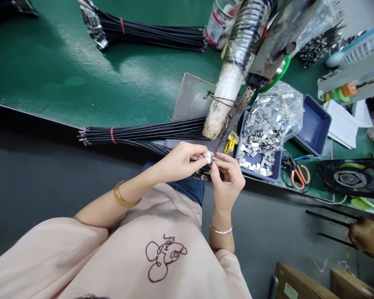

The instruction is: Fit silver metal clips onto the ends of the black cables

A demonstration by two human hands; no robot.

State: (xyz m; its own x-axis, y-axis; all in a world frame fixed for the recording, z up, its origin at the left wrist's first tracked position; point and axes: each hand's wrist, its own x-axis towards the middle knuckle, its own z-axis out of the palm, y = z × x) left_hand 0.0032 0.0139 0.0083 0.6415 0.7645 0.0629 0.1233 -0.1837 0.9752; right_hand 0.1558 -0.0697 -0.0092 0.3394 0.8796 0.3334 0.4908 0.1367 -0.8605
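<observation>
Clip [214,159], small and metal, is pinched at the bench edge over the lap. Fingertips of the left hand [179,161] and right hand [227,179] are both closed on it. Risk: a loosened pinch drops it into the lap or onto the floor, missing the blue tray [278,164] just beside the hands.

green tabletop [65,74] | black cable bundle [149,35] 11 o'clock | second bundle [137,133] centre | blue tray [276,166] of metal clips [255,160], scissors [299,174] 3 o'clock

No text or label is legible.
</observation>
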